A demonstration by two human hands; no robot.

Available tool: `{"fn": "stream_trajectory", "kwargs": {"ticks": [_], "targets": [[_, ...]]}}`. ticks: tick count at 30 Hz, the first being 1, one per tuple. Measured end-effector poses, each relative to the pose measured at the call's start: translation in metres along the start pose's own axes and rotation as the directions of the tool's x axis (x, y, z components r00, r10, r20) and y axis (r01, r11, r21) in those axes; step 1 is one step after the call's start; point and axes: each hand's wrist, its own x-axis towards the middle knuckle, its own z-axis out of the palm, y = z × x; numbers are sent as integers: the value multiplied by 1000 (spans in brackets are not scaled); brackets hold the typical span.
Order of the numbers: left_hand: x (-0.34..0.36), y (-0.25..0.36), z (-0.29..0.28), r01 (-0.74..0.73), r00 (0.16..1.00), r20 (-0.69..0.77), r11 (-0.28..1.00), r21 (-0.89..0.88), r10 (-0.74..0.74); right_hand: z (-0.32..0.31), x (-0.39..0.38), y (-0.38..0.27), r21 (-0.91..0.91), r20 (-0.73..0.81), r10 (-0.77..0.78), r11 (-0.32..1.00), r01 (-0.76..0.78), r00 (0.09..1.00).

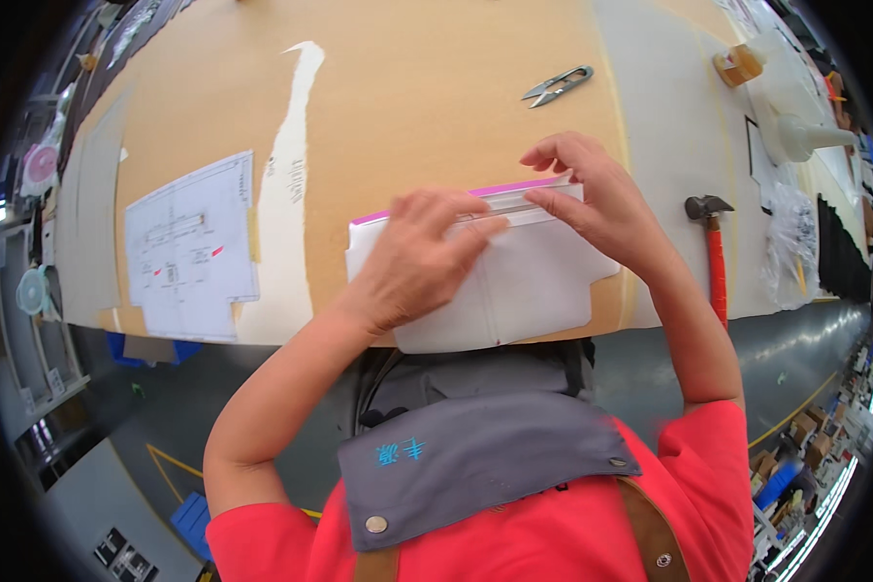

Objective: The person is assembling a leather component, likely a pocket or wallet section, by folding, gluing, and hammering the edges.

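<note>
White panel [543, 281] looks part-done, pink band [519, 187] along far edge, remainder unclear; right hand [611, 209] spread, left hand [417, 257] blurred, grip cannot be told.

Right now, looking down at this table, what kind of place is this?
Probably a workshop or factory: a red-handled hammer, small metal snips and a paper drawing with diagrams lie on the worktable.
</note>
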Motion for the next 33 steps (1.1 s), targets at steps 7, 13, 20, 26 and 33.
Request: {"fn": "stream_trajectory", "kwargs": {"ticks": [7, 13, 20, 26, 33], "targets": [[-40, -20, -64, 748, 660, 5, 655, -109, -752, 39, 20, -5, -284, 147, -316, 894, 346, 937], [-52, -26, -65, 770, 567, 204, 425, -475, -798, 30, 20, -6, -85, 285, -61, 992, 88, 957], [-31, -22, -62, 738, 485, 543, -13, -675, -685, 30, 21, -20, 201, 279, 158, 955, -218, 947], [-30, -19, -62, 701, 450, 627, -183, -689, -636, 29, 24, -27, 112, 269, 264, 947, -302, 926], [-22, -20, -62, 714, 449, 674, -219, -665, -587, 45, 14, -32, -78, -203, -291, 956, 281, 935]]}}
